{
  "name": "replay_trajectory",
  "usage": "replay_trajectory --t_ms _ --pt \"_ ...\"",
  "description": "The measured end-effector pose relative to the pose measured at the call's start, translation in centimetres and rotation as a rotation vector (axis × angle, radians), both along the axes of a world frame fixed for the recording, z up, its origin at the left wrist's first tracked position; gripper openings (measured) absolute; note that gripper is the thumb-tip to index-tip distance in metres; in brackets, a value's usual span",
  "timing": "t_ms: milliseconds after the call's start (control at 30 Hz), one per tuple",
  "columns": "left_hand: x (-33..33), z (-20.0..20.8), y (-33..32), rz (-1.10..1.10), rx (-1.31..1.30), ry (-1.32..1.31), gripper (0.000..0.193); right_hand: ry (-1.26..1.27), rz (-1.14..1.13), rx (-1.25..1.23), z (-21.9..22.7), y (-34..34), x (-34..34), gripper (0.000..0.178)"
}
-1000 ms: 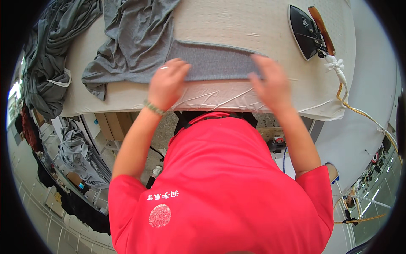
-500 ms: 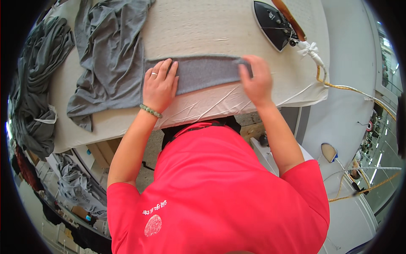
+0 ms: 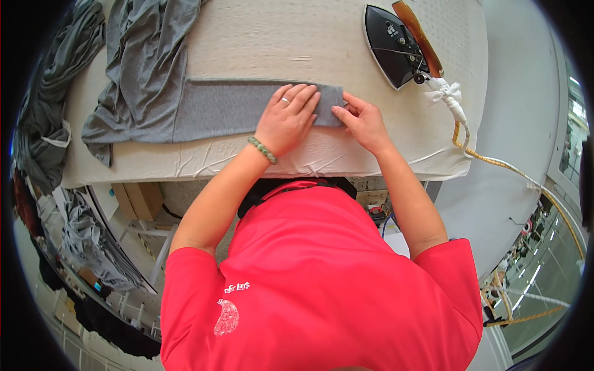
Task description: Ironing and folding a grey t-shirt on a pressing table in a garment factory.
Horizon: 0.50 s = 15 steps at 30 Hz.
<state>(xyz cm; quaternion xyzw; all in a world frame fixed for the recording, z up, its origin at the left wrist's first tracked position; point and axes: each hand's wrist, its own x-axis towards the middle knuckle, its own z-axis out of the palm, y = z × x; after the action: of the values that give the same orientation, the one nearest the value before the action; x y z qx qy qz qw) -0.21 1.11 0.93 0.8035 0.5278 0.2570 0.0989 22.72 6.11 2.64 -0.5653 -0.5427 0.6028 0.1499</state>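
A grey knit garment (image 3: pixel 145 68) lies on the padded table, its body rumpled at the left. Its sleeve (image 3: pixel 226 108) stretches flat to the right along the near edge. My left hand (image 3: pixel 288 120), with a ring and a green bead bracelet at the wrist, rests palm down on the sleeve close to its cuff, fingers extended. At the cuff end, my right hand (image 3: pixel 362 122) pinches the fabric edge between thumb and fingers. Beyond it, to the upper right, a black iron (image 3: pixel 390 46) with a wooden handle stands on the table.
The table (image 3: pixel 247 37) has a pale cover, wrinkled along its front. A cord and hose (image 3: pixel 495 162) run from the iron off the right edge. More grey garments (image 3: pixel 52 117) heap at the left edge. Under the table are a cardboard box (image 3: pixel 141 201) and hanging grey clothes (image 3: pixel 93 241).
My left hand has slid right along the sleeve toward the cuff. My right hand, blurred before, is now steady at the cuff. The sleeve lies smoother and appears shifted slightly left.
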Motion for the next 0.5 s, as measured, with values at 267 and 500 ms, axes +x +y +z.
replay_trajectory --t_ms 267,500 --pt "4.6 -1.2 0.0 0.089 0.039 -0.087 0.046 -0.002 0.038 0.082 -0.1 -0.4 0.2 0.038" --pt "5.5 -0.8 -1.0 0.093 -0.041 0.125 0.058 -0.277 0.363 0.783 3.9 2.2 3.0 0.033"
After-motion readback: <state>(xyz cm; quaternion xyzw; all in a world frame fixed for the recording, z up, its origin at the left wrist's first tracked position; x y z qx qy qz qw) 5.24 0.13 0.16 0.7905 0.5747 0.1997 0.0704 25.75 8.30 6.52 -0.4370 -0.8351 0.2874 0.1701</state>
